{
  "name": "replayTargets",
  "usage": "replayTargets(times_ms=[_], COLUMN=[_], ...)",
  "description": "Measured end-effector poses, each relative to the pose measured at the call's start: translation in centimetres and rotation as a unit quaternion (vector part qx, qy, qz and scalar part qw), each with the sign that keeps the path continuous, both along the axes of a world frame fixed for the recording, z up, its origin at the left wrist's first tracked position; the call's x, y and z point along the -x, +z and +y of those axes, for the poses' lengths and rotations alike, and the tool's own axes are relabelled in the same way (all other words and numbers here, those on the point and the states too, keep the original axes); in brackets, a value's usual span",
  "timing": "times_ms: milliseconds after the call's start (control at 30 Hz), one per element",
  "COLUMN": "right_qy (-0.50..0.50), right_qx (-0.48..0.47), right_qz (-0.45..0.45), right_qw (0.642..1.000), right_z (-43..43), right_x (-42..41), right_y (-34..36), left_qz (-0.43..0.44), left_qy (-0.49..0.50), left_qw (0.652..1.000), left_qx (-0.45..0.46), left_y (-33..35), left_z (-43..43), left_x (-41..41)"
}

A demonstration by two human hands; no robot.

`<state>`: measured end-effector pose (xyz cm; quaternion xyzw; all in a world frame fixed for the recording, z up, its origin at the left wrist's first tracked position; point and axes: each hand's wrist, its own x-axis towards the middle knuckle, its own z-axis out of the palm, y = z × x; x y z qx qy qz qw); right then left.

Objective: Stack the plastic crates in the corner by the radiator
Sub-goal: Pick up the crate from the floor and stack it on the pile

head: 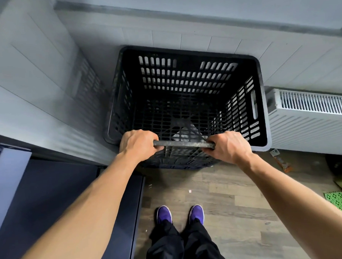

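At the bottom of the view, two purple shoes stood side by side on the wood-look plank floor, under black trousers. To the left a dark blue cabinet ran along the floor edge, its end near the stack's left corner. Off to the right lay a green perforated mat, and nearer the wall a small orange-and-grey scrap sat on the floor just in front of the radiator.

Both bare forearms reached forward to the black plastic crate. The left hand was closed around the near rim at its left end, fingers curled over the edge; the right hand gripped the same rim further right, knuckles up, fingers wrapped under — both hands holding the crate and nothing else. Beneath the near rim the slotted wall of a lower crate showed, so the held one sat on top of it, though how fully seated could not be told.

The crate stood in the corner of the pale panelled wall — its far side close to the back wall, its left side near the side wall. Its right wall, with a handle slot, was just beside the end of the white radiator, which ran off to the right.
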<state>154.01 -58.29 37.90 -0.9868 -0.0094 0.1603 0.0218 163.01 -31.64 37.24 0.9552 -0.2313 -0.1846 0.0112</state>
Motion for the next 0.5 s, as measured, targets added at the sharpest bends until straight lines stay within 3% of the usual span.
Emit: replayTargets(times_ms=[500], right_qy=[-0.007], right_qx=[-0.011], right_qz=[0.014], right_qw=[1.000], right_z=[0.18], right_x=[0.08], right_y=[-0.18], left_qz=[0.014], left_qy=[-0.004], left_qw=[1.000], left_qx=[-0.008], left_y=[0.13], left_z=[0.25], left_x=[0.19])
